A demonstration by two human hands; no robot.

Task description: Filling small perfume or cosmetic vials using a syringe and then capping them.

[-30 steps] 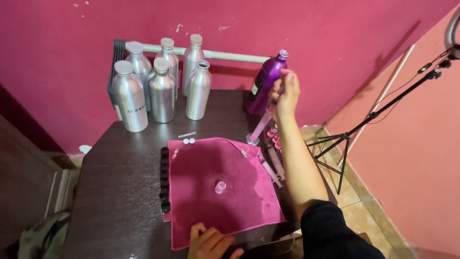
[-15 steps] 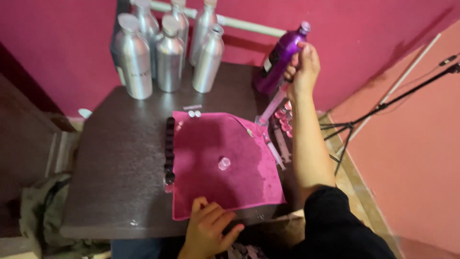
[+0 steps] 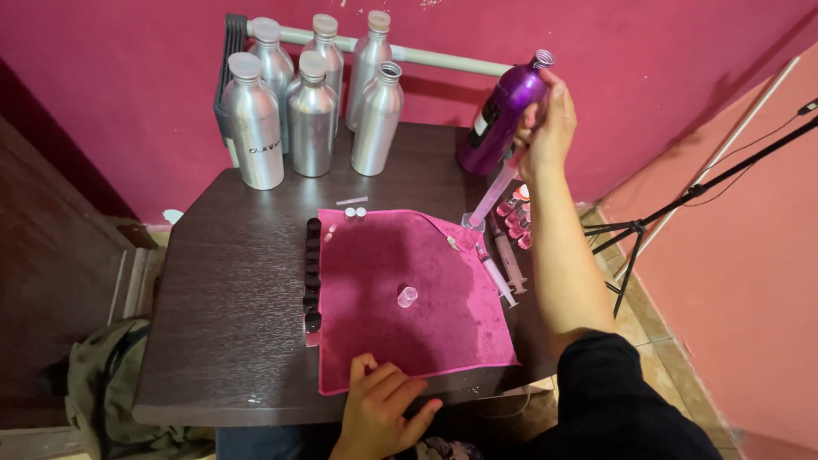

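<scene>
- Here, a dark wooden table (image 3: 221,290) is seen standing against a magenta wall (image 3: 128,77), and everything else is carried on it.
- A magenta towel (image 3: 400,255) is spread over the middle of the table, its near edge reaching the table's near edge.
- Six silver aluminium bottles (image 3: 311,115) are grouped upright at the far left corner; five are capped, while the one nearest the middle is left uncapped.
- A purple bottle (image 3: 503,115) is held tilted at the far right corner, its open neck pointing up and to the right.
- The right hand (image 3: 545,128) is closed around a syringe (image 3: 494,192) just beside the purple bottle and touching it; the syringe is angled down towards the towel's far right corner.
- The left hand (image 3: 379,409) is rested on the near edge of the towel with its fingers loosely curled, and nothing is grasped in it.
- A row of black caps (image 3: 313,273) is laid along the towel's left edge.
- Another syringe (image 3: 497,277) is laid at the towel's right edge.
- Small pink vials (image 3: 515,217) are clustered near the right edge of the table.
- A small clear vial (image 3: 407,296) is stood near the towel's centre.
</scene>
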